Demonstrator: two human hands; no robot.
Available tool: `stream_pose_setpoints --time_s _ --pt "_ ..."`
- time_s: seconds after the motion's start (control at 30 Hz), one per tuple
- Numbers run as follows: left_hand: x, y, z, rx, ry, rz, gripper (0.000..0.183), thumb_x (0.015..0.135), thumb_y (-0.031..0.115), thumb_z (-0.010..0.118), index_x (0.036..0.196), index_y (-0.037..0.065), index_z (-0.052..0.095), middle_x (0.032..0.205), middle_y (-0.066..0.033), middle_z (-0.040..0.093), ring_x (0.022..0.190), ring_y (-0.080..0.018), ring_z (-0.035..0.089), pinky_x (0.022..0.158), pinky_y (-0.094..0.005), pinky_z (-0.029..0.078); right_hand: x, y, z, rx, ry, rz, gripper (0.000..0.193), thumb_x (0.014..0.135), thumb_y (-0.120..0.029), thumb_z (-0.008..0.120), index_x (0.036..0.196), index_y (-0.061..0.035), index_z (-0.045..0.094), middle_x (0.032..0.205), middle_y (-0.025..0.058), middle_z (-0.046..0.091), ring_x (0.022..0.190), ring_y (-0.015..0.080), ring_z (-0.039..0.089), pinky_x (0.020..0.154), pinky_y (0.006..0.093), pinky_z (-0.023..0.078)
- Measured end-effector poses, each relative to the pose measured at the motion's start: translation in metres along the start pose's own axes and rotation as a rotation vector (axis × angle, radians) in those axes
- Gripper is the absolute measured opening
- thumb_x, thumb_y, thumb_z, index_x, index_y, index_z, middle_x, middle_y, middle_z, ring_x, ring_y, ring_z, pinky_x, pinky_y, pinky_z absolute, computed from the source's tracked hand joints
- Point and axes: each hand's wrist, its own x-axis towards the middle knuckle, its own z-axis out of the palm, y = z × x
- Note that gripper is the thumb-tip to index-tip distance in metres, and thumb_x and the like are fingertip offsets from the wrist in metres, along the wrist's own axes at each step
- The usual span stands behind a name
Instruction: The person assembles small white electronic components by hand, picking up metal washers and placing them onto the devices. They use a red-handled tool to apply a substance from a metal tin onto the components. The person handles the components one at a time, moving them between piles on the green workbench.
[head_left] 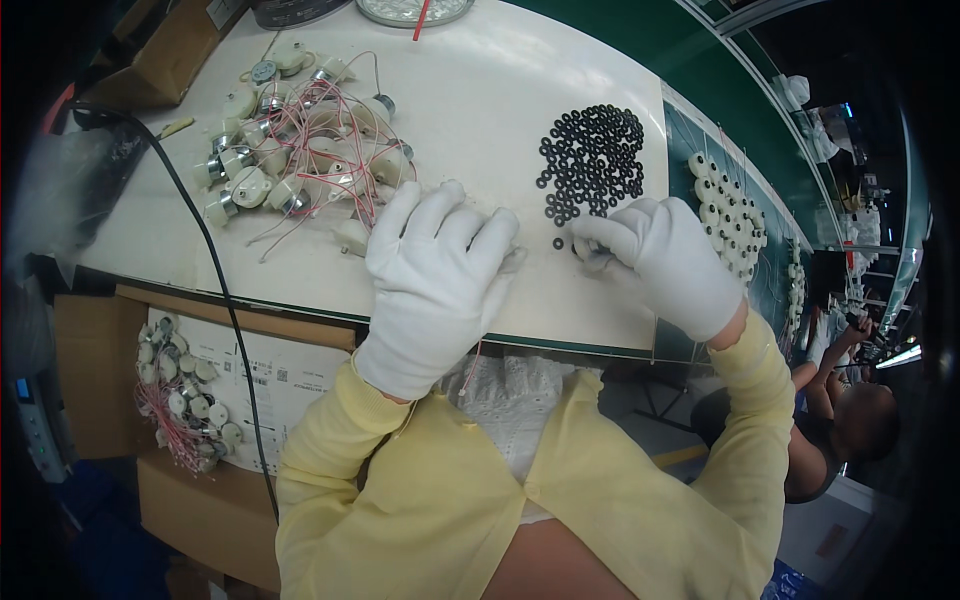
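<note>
My left hand (pixel 437 280), in a white glove, is curled palm down over the near part of the white table. Its fingers hide whatever they hold; a thin pink wire (pixel 473 368) with a small end hangs below it past the table edge. To the right, my gloved right hand (pixel 668 262) has thumb and forefinger pinched at the tabletop, and what lies between them is too small to make out. Close to those fingertips is a loose black ring (pixel 558 244), just below a spread of many small black rings (pixel 592 150).
Left of my hands lies a heap of white-and-silver small motors (pixel 290 150) with tangled red wires. Rows of white round parts (pixel 722 215) stand on a green mat at right. An open carton (pixel 205 510) with more motors is below left; a black cable (pixel 215 250) crosses there. Another person (pixel 850 425) is far right.
</note>
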Motion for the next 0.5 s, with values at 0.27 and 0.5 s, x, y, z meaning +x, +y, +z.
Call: stream_pose_setpoints --time_s 0.27,0.5 --pt "-0.002 -0.001 0.002 0.033 0.004 0.018 0.036 0.079 0.021 0.081 0.113 0.012 0.071 0.099 -0.0076 0.064 0.109 -0.0327 0.062 0.102 -0.0518 0.045 -0.003 -0.004 -0.006 -0.087 -0.113 -0.039 0.026 0.081 -0.024 0.073 0.105 -0.0158 0.066 0.067 -0.0008 0.059 0.068 0.0204 0.063 0.061 0.0361 0.046" --pt "0.0 0.002 0.001 0.065 -0.012 0.018 0.035 0.08 0.02 0.08 0.114 0.014 0.072 0.1 -0.0067 0.065 0.111 -0.0314 0.062 0.105 -0.0509 0.043 -0.017 -0.014 0.005 -0.103 0.01 0.052 0.032 0.083 -0.021 0.07 0.114 -0.0157 0.063 0.073 -0.0013 0.058 0.072 0.0195 0.061 0.062 0.0356 0.043"
